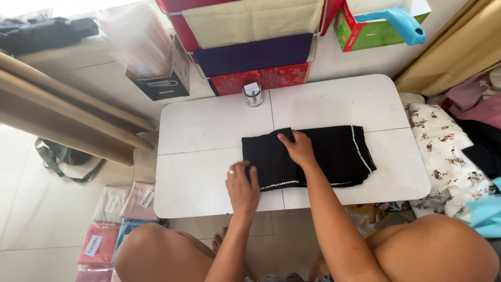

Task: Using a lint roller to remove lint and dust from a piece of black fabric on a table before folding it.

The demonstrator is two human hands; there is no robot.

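I'm looking down on a low white desk [209,130] with one folded black cloth [334,154] lying across its middle-right, a thin sparkly trim running along its near edge and up its right side. My left hand [242,188] rests flat on the cloth's near-left corner, fingers spread, a ring showing — not clamped on anything, just pressing. My right hand [298,148] lies palm-down on the top fold near the cloth's left half, also pressing rather than pinching. The two hands sit near each other but apart. The cloth looks thin, soft and limp to me — I'd judge it light, a bit slippery, likely to slide off its folds, so the folded edges and corners are the places to take hold, keeping clear of the beaded trim, which may snag. One small clear jar [253,94] stands at the desk's far edge, well apart from the cloth. Beyond it I count one stack of folded fabrics [250,47], and packed cloths [112,219] lie on the floor at left.
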